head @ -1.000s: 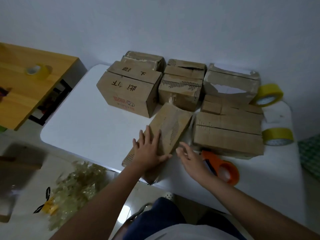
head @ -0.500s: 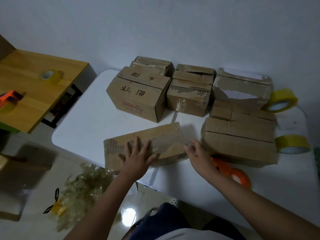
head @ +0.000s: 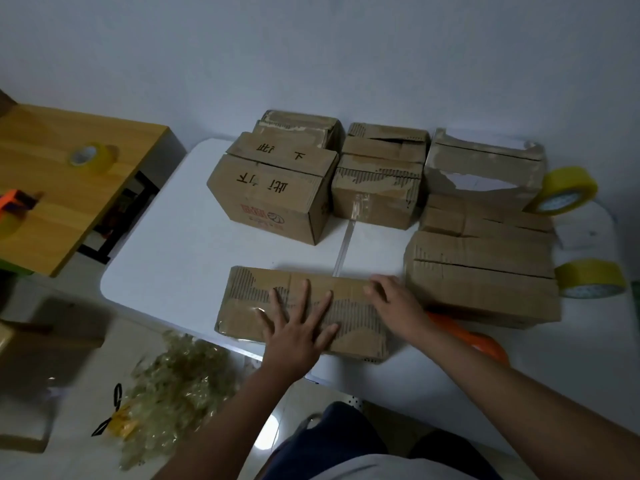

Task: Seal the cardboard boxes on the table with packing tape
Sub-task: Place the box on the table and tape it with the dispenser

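- At the far left stood a wooden side table [head: 52, 188], and on it we saw a small roll of yellowish tape [head: 88, 155] and, at its left edge, an orange tape dispenser [head: 15, 201], partly cut off by the frame.
- On the floor below lay a heap of crumpled clear tape scraps [head: 176, 386].
- The white table [head: 166, 271] carried the cardboard boxes. Nearest its left side stood a brown cardboard box with black characters and a red logo [head: 273, 195], its top flaps closed but with an open seam showing.
- At the front edge of the white table lay a flat, worn cardboard box with torn corrugated patches [head: 249, 299], lengthwise from left to right.
- Our left hand [head: 299, 327] lay palm down on that flat box, fingers straight and spread wide, pressing and gripping nothing.
- Our right hand [head: 394, 303] rested on the box's right end, fingers bent over its far top edge.
- Behind stood a middle torn cardboard box [head: 379, 192], with a strip of clear tape hanging down its front.
- To the right sat a wide cardboard box with a long open slit [head: 481, 271], touching an orange tape dispenser [head: 474, 337] that was partly hidden behind our right forearm.
- At the far right two rolls of yellow packing tape rested just beside the boxes: an upper roll [head: 562, 190] tilted on edge, and a lower roll [head: 592, 277].
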The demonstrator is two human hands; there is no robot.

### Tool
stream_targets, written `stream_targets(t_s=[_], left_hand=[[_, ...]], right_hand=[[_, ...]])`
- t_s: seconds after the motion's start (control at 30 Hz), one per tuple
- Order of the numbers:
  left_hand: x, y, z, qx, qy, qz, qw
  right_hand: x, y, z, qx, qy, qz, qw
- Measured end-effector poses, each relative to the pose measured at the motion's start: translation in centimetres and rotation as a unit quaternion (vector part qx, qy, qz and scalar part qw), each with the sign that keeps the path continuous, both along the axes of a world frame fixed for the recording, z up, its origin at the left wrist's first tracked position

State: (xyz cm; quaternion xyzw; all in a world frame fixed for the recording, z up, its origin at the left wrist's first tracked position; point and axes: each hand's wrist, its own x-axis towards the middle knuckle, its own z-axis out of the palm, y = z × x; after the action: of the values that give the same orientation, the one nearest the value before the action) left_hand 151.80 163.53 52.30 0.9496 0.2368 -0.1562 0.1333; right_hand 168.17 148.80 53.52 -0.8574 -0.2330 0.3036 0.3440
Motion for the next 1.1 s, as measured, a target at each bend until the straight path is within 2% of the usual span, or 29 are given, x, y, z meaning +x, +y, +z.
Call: stream_targets(t_s=[0.13, 0.27, 0.33, 0.4, 0.47, 0.53, 0.8, 0.97, 1.1], left_hand=[[0.8, -0.1, -0.3, 0.021, -0.025, -0.089, 0.996], [1.7, 0.2, -0.6, 0.045, -0.071, -0.164, 0.983], [1.7, -0.3, -0.4, 0.042, -0.082, -0.097, 0.991], [1.2, -1.6, -0.3, 0.017, -0.085, 0.034, 0.996], [0.7, -3.5, 0.1, -0.08, -0.095, 0.147, 0.981], [0.3, -5.2, 0.2, -0.183, -0.144, 0.193, 0.953], [2.4, -8.2, -0.8, -0.203, -0.187, 0.055, 0.959], [3.3, -7.8, 0.8, -0.207, -0.219, 0.048, 0.952], [0.6, -7.1, 0.0, -0.147, -0.217, -0.097, 0.96]], right_hand=[[-1.4, -4.0, -0.7, 0.009, -0.024, -0.058, 0.998], [-2.6, -7.6, -1.3, 0.002, -0.066, -0.069, 0.995], [-3.0, -8.7, -1.0, 0.002, -0.067, -0.071, 0.995], [-3.4, -9.6, -0.7, 0.0, -0.058, -0.062, 0.996], [-3.7, -10.5, -0.4, -0.002, -0.04, -0.036, 0.999], [-4.3, -11.4, -0.4, 0.01, -0.01, -0.026, 1.0], [-5.5, -15.7, -0.7, 0.047, 0.088, -0.081, 0.992], [-5.6, -14.7, -0.2, 0.085, 0.105, -0.081, 0.988], [-5.0, -13.1, 0.1, 0.088, 0.096, -0.075, 0.989]])
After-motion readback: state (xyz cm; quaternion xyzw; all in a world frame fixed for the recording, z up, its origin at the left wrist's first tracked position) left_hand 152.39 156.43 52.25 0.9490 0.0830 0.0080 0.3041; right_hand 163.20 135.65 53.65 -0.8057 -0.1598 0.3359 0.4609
